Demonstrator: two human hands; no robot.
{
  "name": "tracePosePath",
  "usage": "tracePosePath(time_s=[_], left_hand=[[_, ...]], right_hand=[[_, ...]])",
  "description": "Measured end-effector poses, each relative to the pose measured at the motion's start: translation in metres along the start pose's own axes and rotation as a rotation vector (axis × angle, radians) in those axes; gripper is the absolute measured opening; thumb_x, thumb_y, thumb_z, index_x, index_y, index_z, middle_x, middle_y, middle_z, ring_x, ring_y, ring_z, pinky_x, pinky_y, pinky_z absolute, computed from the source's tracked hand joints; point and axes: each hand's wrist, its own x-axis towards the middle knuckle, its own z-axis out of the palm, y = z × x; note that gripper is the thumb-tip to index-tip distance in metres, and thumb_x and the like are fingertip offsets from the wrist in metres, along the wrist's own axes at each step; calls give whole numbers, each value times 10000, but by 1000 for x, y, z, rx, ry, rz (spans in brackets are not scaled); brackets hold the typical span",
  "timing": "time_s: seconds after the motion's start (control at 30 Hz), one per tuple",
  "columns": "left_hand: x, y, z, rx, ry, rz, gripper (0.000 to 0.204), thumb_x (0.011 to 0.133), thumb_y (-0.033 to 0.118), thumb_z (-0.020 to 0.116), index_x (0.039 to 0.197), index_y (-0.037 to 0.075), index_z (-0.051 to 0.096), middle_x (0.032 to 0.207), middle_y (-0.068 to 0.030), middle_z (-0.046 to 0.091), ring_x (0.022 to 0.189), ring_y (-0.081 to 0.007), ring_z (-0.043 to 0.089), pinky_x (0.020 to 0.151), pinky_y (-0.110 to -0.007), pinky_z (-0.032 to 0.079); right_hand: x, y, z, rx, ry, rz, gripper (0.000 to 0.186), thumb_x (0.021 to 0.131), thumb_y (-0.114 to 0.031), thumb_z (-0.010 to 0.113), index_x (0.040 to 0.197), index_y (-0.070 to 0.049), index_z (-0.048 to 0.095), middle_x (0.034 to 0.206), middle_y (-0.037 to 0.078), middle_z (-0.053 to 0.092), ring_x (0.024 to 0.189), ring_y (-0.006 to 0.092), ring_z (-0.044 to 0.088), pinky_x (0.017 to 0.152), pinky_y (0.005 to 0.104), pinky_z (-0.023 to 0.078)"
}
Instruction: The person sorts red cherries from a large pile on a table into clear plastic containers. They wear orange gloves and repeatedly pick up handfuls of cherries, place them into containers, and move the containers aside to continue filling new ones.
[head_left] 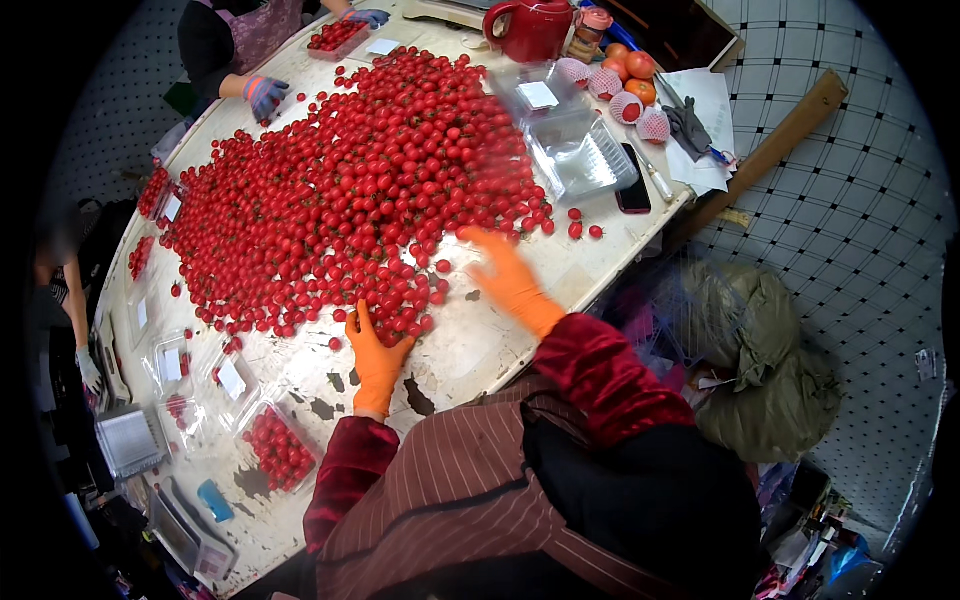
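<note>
A wide heap of cherry tomatoes (340, 190) covers much of the white table. My left hand (376, 362), in an orange glove, rests at the heap's near edge, thumb and fingers apart beside a few tomatoes; I see nothing gripped in it. To its right, my right hand (512, 285), also orange-gloved, is smeared by motion. Its fingers are stretched out toward the heap's right edge, with no tomato visible in them. At the near left stands a clear plastic box (278, 447) filled with cherry tomatoes.
Empty clear clamshell boxes (580, 155) lie right of the heap, near a phone (633, 180) and net-wrapped fruit (627, 107). A red kettle (530, 30) stands at the back. Across the table is a co-worker's gloved hand (265, 95). A scale (190, 530) sits at the near left.
</note>
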Motion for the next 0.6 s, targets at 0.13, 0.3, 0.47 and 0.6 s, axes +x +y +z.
tracePosePath(time_s=[0.13,0.3,0.47,0.6], left_hand=[[-1,-2,1,31,-10,4,1115,622,236,890,1519,92,245,1446,-225,281,1328,-394,363,1085,-407,376],[1,-7,3,-12,-18,13,1116,624,258,890,1514,68,244,1454,-231,277,1342,-401,344,1095,-411,361],[-3,-11,1,-14,-6,67,1132,596,259,899,1503,49,255,1454,-240,279,1336,-399,348,1092,-412,363],[-3,6,0,47,-6,49,1124,581,250,897,1497,62,273,1457,-242,283,1315,-401,378,1078,-414,383]], right_hand=[[-5,78,-109,-631,329,410,449,774,-173,711,1196,-58,611,1152,151,622,1076,337,556,930,451,430],[-12,145,-85,-713,471,278,480,783,-279,719,1217,-102,614,1221,112,562,1148,341,486,989,445,391],[-2,82,26,-568,514,281,694,807,-307,717,1393,-58,441,1383,220,419,1236,394,396,1070,482,320],[7,51,80,-476,414,324,787,818,-330,705,1463,-50,350,1462,293,293,1287,459,327,1104,523,273]])
